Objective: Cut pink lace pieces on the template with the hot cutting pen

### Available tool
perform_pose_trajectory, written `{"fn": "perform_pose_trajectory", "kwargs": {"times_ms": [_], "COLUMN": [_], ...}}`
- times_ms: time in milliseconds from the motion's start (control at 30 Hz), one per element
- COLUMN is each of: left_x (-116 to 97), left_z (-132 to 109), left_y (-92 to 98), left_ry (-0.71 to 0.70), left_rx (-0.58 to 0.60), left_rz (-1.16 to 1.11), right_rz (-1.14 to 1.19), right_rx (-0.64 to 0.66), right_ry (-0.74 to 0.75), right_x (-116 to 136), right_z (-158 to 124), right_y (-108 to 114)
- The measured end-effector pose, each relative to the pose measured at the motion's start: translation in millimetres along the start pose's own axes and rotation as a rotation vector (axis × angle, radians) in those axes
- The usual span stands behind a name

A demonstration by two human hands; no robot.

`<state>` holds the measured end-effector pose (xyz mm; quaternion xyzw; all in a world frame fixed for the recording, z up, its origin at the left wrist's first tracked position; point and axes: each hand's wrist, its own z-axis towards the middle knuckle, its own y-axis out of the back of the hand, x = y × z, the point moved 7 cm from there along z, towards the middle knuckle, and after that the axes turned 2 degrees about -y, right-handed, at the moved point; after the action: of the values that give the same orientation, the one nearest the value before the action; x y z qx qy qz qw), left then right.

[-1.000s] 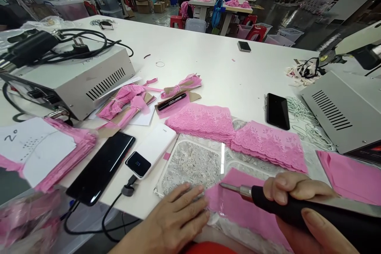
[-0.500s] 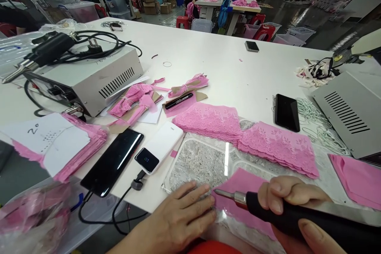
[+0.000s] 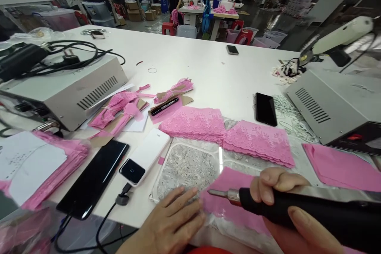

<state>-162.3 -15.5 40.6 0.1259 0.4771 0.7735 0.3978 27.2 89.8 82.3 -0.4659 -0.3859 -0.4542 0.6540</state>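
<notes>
My right hand (image 3: pixel 276 190) is wrapped round a thick black handpiece (image 3: pixel 300 206) with a slim metal tip. The tip points left, over the left part of a flat pink fabric piece (image 3: pixel 229 182). Whether it touches the cloth, I cannot tell. My left hand (image 3: pixel 178 216) lies flat with fingers stretched, its fingertips at the fabric's left edge. Under the fabric is a grey stone-patterned board (image 3: pixel 190 162) with a clear cover. Behind it lie two stacks of pink lace pieces, a left stack (image 3: pixel 196 123) and a right stack (image 3: pixel 258 141).
At left are a power bank (image 3: pixel 151 147), a large black phone (image 3: pixel 95 178), paper-topped pink pieces (image 3: pixel 32 166) and a grey vented box (image 3: pixel 74 91). Tied pink bundles (image 3: pixel 116 107) and a marker (image 3: pixel 164 106) lie behind. Another phone (image 3: pixel 266 109) and a second box (image 3: pixel 327 107) are at right.
The view has turned right, so the table's things sit further left. The handpiece tip now lies slightly further in from the pink fabric's left edge. Both hands keep their pose.
</notes>
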Motion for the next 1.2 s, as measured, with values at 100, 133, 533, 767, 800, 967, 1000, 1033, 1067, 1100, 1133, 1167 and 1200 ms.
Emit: {"fn": "perform_pose_trajectory", "kwargs": {"times_ms": [100, 133, 533, 767, 800, 967, 1000, 1033, 1067, 1100, 1133, 1167, 1200], "left_x": [2.8, 4.5, 15.4, 14.3, 14.2, 13.5, 13.3, 13.1, 13.1, 13.1, 13.2, 13.3, 13.5], "left_z": [1.2, 3.4, 47.4, 43.1, 42.8, 43.3, 43.6, 43.9, 44.1, 44.1, 44.0, 43.8, 43.4], "left_y": [-4.7, -7.4, -33.9, -33.9, -34.2, -34.4, -34.4, -34.4, -34.4, -34.4, -34.4, -34.6, -35.0], "left_ry": [-0.059, -0.078, -0.157, -0.136, -0.136, -0.143, -0.146, -0.149, -0.151, -0.151, -0.153, -0.155, -0.158], "left_rx": [-0.055, -0.057, 0.063, 0.115, 0.120, 0.132, 0.134, 0.134, 0.132, 0.130, 0.127, 0.126, 0.128], "left_rz": [0.031, 0.040, 0.125, 0.096, 0.101, 0.127, 0.129, 0.130, 0.130, 0.130, 0.128, 0.127, 0.127], "right_rz": [0.027, 0.016, 0.038, 0.052, 0.052, 0.044, 0.044, 0.043, 0.038, 0.030, 0.022, 0.016, 0.013], "right_rx": [-0.143, -0.210, -0.475, -0.287, -0.284, -0.281, -0.274, -0.266, -0.259, -0.251, -0.244, -0.235, -0.229], "right_ry": [0.071, 0.106, 0.188, 0.160, 0.156, 0.164, 0.167, 0.168, 0.169, 0.170, 0.174, 0.179, 0.187], "right_x": [4.0, 8.2, 21.4, 4.4, 2.9, 1.0, 1.1, 1.2, 1.4, 1.5, 1.7, 2.0, 2.6], "right_z": [6.1, 7.2, -4.3, 5.6, 6.2, 7.5, 7.7, 7.9, 8.1, 8.3, 8.6, 8.9, 9.2], "right_y": [38.4, 53.6, 107.0, 78.8, 77.9, 77.2, 76.9, 76.5, 76.0, 75.3, 74.3, 73.2, 72.1]}}
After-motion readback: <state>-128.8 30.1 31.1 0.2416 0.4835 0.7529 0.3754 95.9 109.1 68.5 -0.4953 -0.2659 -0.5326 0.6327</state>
